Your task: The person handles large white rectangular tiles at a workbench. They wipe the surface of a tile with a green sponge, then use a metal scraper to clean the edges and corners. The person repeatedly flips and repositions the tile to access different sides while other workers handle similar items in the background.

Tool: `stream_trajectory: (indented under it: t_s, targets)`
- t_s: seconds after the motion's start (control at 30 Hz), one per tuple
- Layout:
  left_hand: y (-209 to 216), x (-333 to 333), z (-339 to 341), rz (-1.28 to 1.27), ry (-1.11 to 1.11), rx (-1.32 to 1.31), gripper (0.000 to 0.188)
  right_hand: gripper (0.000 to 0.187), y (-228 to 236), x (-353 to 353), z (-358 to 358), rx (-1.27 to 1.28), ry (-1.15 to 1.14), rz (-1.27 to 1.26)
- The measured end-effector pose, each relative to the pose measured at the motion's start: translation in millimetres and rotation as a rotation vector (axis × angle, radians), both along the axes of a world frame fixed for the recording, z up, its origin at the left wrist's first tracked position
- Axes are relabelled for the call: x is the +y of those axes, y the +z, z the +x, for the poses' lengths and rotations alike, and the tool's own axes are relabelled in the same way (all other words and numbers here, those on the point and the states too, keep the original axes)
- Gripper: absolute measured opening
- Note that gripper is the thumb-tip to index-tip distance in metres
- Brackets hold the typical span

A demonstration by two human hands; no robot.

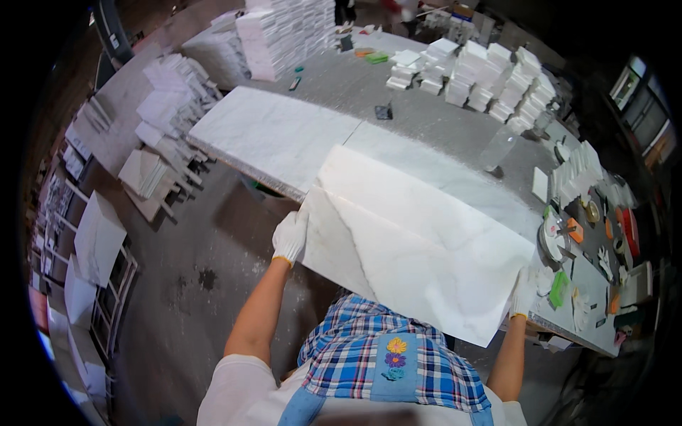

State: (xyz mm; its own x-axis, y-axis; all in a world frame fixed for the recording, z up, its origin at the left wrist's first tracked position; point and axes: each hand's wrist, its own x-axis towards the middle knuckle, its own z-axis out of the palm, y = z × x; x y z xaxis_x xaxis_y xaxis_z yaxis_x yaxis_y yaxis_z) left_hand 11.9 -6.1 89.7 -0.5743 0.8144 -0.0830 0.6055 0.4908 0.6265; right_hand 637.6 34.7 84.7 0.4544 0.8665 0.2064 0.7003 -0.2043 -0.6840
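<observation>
A large white marble slab (419, 248) with grey veins is held in front of my body, its long sides slanting down to the right. My left hand (290, 236), in a white knit glove, grips its left end. At the opposite end, my right hand (523, 291) is closed on the edge in a matching glove, with its fingers partly hidden. A pale line runs lengthwise across the slab; I cannot tell if it is a joint. Beyond it, another white slab (263, 135) lies on the workbench, and a dark seam parts it from a second flat slab (426, 160).
Stacked white tiles (284, 39) stand at the back, with shorter stacks (483, 74) to their right. Along the bench's right side lie a round plate-like tool (553, 238), an orange block (575, 230) and a green block (558, 289). Slabs lean on racks (117, 298) at left.
</observation>
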Motion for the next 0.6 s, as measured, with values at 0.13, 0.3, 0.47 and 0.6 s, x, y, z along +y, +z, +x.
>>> stream_trajectory:
  t_s: [0.13,0.3,0.47,0.6]
  targets:
    - [-4.2,16.1,9.4,0.017,-0.022,0.018,0.067,0.046,11.0,-11.9,-12.5,-0.261,-0.081,0.093]
    - [-6.4,10.3,5.0,0.083,0.016,-0.009,0.071,0.050,33.4,-16.0,-55.0,-0.181,-0.199,0.113]
    - [-17.2,13.4,2.9,0.106,0.010,-0.011,0.071,0.054,35.4,-14.3,-56.1,-0.187,-0.256,0.094]
    - [-23.2,16.5,4.1,0.123,-0.006,-0.015,0.071,0.054,23.8,-16.0,-47.4,-0.180,-0.245,0.147]
